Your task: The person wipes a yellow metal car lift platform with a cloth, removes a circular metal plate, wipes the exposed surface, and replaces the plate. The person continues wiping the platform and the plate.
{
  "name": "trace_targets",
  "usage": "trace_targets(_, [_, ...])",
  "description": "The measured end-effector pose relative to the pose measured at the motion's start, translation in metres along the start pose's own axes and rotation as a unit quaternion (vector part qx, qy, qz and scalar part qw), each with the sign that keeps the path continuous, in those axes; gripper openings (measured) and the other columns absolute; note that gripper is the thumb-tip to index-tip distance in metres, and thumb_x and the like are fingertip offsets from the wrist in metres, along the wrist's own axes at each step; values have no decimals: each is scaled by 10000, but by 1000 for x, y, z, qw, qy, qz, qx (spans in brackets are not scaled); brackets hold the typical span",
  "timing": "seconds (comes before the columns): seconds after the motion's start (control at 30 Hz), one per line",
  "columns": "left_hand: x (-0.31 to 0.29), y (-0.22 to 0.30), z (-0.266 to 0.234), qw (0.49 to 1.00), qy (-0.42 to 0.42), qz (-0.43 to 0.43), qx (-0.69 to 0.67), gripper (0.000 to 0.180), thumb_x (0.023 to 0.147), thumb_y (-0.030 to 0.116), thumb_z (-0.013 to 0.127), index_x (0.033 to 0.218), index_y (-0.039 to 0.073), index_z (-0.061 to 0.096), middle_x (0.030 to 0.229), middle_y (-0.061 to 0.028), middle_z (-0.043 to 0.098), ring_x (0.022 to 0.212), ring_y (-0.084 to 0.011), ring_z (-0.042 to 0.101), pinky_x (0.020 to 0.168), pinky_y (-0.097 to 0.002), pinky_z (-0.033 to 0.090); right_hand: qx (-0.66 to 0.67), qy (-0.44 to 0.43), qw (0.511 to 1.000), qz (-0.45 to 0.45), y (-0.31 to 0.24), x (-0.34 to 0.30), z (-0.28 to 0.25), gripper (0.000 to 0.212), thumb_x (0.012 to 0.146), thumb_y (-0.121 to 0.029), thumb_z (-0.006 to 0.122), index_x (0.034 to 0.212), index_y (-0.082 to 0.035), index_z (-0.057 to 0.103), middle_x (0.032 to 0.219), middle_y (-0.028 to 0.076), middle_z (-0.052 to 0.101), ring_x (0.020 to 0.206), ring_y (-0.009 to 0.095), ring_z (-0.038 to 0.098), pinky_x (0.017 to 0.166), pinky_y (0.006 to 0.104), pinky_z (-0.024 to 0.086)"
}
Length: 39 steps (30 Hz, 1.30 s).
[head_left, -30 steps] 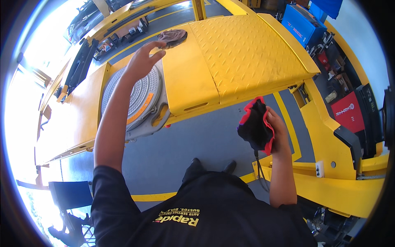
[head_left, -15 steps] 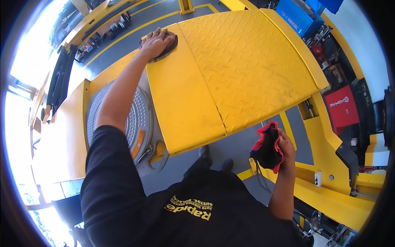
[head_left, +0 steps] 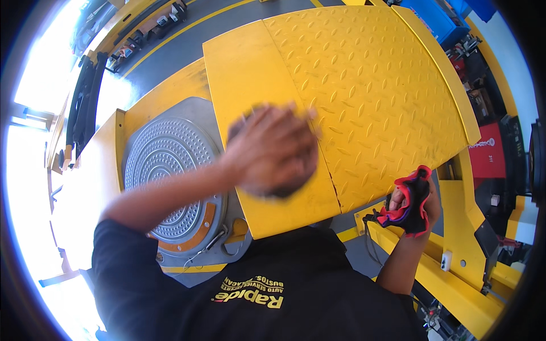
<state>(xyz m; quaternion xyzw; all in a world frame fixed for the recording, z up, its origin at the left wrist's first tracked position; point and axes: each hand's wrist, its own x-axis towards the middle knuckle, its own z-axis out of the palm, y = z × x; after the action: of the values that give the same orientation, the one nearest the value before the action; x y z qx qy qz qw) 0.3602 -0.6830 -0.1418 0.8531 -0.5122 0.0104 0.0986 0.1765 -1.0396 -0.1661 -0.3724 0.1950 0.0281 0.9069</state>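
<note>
My left hand (head_left: 272, 145), blurred by motion, is over the smooth part of a yellow metal platform (head_left: 250, 74). Under its palm is a dark, roundish rag (head_left: 282, 192), mostly hidden by the hand. Off the platform's near right edge, my right hand (head_left: 430, 199) grips a crumpled black cloth with wavy red edging (head_left: 418, 199). That cloth hangs in the air, apart from the platform.
Left of the platform lies a round grey turntable plate (head_left: 165, 153) with raised dots and an orange strip. Raised treads cover the platform's right part (head_left: 369, 85). Yellow lift beams (head_left: 455, 233) stand at the right, near a red box (head_left: 489, 150) and a blue cabinet (head_left: 435, 23).
My left hand has swept the dark rag from the platform's far left corner toward me and to the right. The right hand with the black cloth has shifted right, and the view has moved.
</note>
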Motion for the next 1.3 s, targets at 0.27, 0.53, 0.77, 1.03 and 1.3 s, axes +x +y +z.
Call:
trace_targets(0.27, [122,-309,3,891,245,-355,144,633,1036,495,493,1544,118,525,1660,-165,417,1556,-379,341,1241,-621,248,-84,59,990,-94,31,-34,14,417,1020,-287,682,1230,63,595,841,301,708,641,395,734,560,483,637])
trace_targets(0.53, [85,-292,24,939,100,-294,148,614,1085,495,430,1559,113,511,1661,-156,437,1566,-356,342,1276,-483,249,-66,64,989,-119,41,-90,-64,633,941,-422,788,1262,81,576,884,266,720,676,365,741,598,446,640])
trace_targets(0.77, [-7,49,7,987,-55,-97,114,624,1073,375,436,1610,59,412,1706,-199,330,1602,-392,245,1314,-528,138,39,-15,998,-46,40,-77,-106,626,956,-390,787,1340,56,572,945,261,735,773,369,770,677,487,658])
trace_targets(1.03, [21,14,-6,994,-92,-7,59,705,1000,378,539,1643,122,403,1736,-141,309,1628,-351,209,1318,-542,89,15,70,990,-117,62,-77,-91,710,899,-452,826,1296,74,563,855,269,710,667,370,737,583,456,637])
trace_targets(1.3, [217,-250,-3,933,-53,-354,32,669,1114,567,264,1676,210,324,1737,-74,322,1561,-332,366,1277,-422,272,50,25,994,-93,67,-98,-65,500,965,-297,761,1283,35,565,1016,226,720,870,375,767,787,490,650])
